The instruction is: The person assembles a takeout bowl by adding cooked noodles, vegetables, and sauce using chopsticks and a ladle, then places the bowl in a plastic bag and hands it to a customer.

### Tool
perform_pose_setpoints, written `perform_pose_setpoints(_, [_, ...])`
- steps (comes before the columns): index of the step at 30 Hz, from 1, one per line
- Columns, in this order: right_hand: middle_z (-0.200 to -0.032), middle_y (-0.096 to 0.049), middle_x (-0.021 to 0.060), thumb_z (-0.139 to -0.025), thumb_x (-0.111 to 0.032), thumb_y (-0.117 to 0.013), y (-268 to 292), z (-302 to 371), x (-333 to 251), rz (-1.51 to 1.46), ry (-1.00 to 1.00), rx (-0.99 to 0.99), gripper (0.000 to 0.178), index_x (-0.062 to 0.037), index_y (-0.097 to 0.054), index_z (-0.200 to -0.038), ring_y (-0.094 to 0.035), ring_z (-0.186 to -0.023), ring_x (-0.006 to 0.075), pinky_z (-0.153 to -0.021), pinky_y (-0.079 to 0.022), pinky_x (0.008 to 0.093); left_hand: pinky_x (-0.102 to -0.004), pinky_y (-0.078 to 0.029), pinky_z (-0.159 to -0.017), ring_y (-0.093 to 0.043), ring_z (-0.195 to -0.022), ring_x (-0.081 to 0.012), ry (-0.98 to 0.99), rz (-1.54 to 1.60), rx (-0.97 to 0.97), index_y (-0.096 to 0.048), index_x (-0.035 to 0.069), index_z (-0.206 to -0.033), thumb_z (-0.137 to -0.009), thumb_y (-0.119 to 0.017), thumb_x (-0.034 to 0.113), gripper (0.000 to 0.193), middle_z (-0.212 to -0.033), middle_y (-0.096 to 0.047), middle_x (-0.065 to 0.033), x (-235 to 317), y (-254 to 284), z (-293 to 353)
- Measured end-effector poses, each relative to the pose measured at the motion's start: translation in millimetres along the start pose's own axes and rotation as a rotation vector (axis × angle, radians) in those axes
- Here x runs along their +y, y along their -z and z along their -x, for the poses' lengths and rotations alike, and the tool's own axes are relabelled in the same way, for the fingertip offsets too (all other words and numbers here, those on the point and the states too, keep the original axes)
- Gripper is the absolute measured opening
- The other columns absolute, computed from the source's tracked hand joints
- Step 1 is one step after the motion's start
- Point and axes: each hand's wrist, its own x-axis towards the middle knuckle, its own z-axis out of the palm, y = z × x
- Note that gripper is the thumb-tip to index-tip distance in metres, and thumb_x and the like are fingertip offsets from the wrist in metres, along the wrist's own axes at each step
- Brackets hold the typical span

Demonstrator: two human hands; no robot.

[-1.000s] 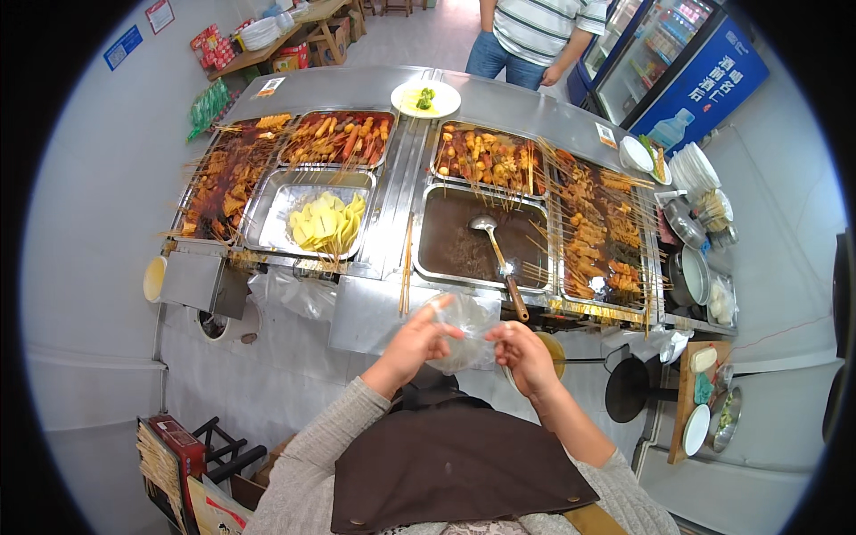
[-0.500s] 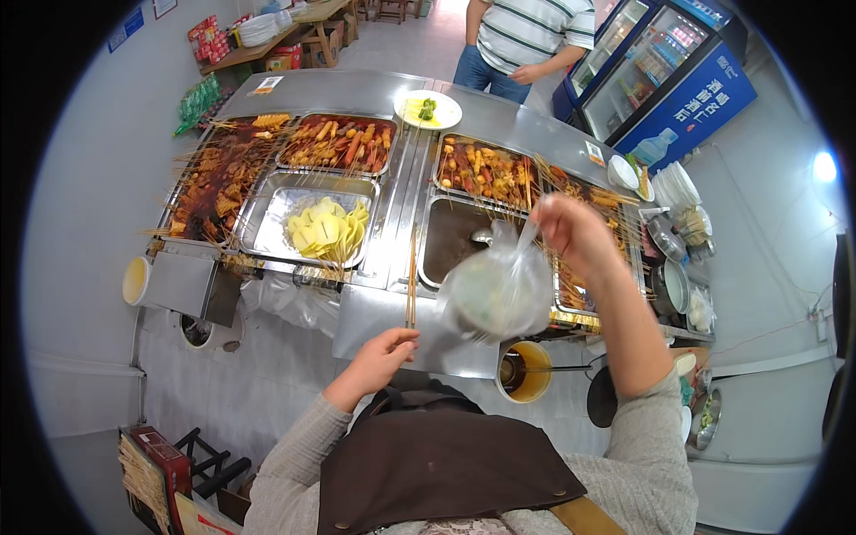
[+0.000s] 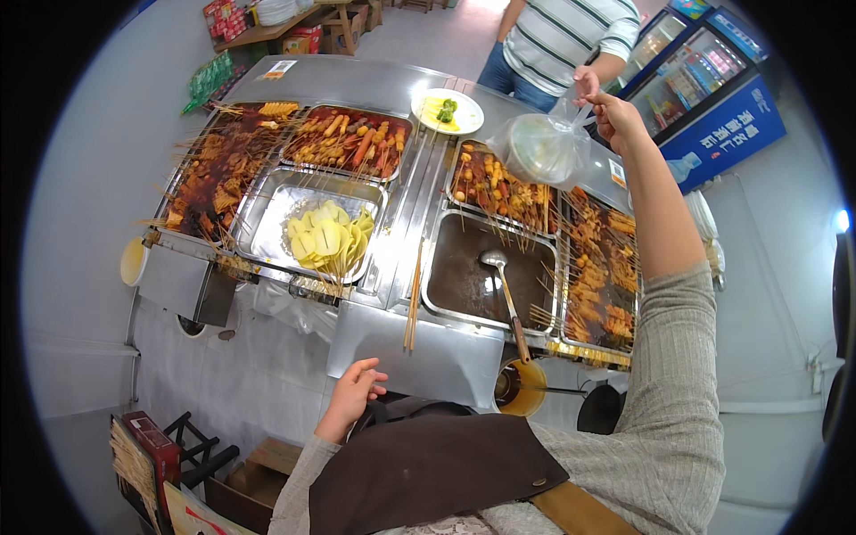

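Note:
My right hand point(image 3: 617, 121) is stretched out over the far side of the counter, fingers pinched on the gathered top of a clear plastic bag point(image 3: 542, 150). A round pale container shows through the bag; its contents are blurred. Just beside my fingers, the hand point(image 3: 586, 82) of a person across the counter reaches the bag's top; whether it grips the bag I cannot tell. My left hand point(image 3: 357, 390) hovers near the counter's front edge, empty, with its fingers loosely apart. Beyond it, long wooden chopsticks point(image 3: 413, 303) lie on the steel counter.
Trays of skewers in red broth point(image 3: 357, 143) line both sides. Yellow slices on skewers point(image 3: 330, 234) fill part of one tray. A ladle point(image 3: 506, 294) rests in the dark broth tray point(image 3: 455, 285). A white plate point(image 3: 465, 114) stands at the back, a yellow bucket point(image 3: 528, 388) below.
My right hand has carried the bag forward across the counter toward the other person, whose hand has come up to it. My left hand has drawn back from the chopsticks.

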Motion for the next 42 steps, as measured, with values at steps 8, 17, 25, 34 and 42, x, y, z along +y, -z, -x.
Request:
perform_pose_setpoints(8, [-0.058,-0.043,-0.0065,-0.091,-0.017,-0.067,-17.6,-142.3,14.7,-0.089,-0.017,0.071,0.030,-0.0153,-0.052,-0.065,-0.026,-0.042,0.0050,-0.039,-0.025,0.0195,-0.0243,-0.050,-0.074,-0.064,-0.084,-0.0113,0.009,0.141,0.184,-0.053,0.005,-0.137,-0.106,-0.049,0.021,0.035,-0.111,-0.069,-0.0087,1.6,-3.7,-13.1])
perform_pose_setpoints(17, [-0.061,-0.058,-0.0029,-0.094,-0.015,-0.058,-21.1,-219.5,36.2,-0.078,0.080,0.081,0.034,-0.0137,-0.053,-0.060,-0.036,-0.041,0.0023,-0.039,-0.029,0.0168,-0.0243,-0.050,-0.076,-0.063,-0.086,-0.0114,0.035,0.113,0.218,-0.055,0.006,-0.135,-0.106,-0.049,0.021,0.034,-0.110,-0.068,-0.0078,17.0,-19.5,-37.0])
perform_pose_setpoints(25, [-0.079,-0.069,-0.0005,-0.096,-0.022,-0.057,0.5,-254.7,-8.5,-0.193,0.256,0.177,0.020,-0.0088,-0.072,-0.096,-0.061,-0.058,0.0118,-0.055,-0.052,0.0242,-0.0240,-0.050,-0.078,-0.063,-0.089,-0.0115,0.039,0.080,0.190,-0.055,0.005,-0.135,-0.106,-0.048,0.019,0.033,-0.111,-0.068,-0.0079,37.4,-30.1,-72.4])
perform_pose_setpoints(34, [-0.089,-0.068,0.0142,-0.103,-0.020,-0.049,-202.9,-197.8,210.8,-0.073,-0.267,-0.253,0.025,0.0034,-0.057,-0.108,-0.062,-0.065,0.0158,-0.055,-0.052,0.0259,-0.0234,-0.050,-0.078,-0.063,-0.090,-0.0115,0.087,0.127,0.215,-0.056,0.003,-0.133,-0.106,-0.048,0.017,0.032,-0.111,-0.068,-0.0076,41.2,-43.3,-88.1])
perform_pose_setpoints(42, [-0.085,-0.068,0.0151,-0.107,-0.012,-0.039,-311.7,-281.6,301.5,-0.513,-0.477,-0.069,0.027,0.0013,-0.043,-0.130,-0.068,-0.060,0.0183,-0.042,-0.049,0.0212,-0.0252,-0.050,-0.082,-0.064,-0.091,-0.0124,0.119,0.175,0.435,-0.057,0.002,-0.133,-0.107,-0.049,0.019,0.032,-0.111,-0.068,-0.0081,26.3,-31.0,-59.5])
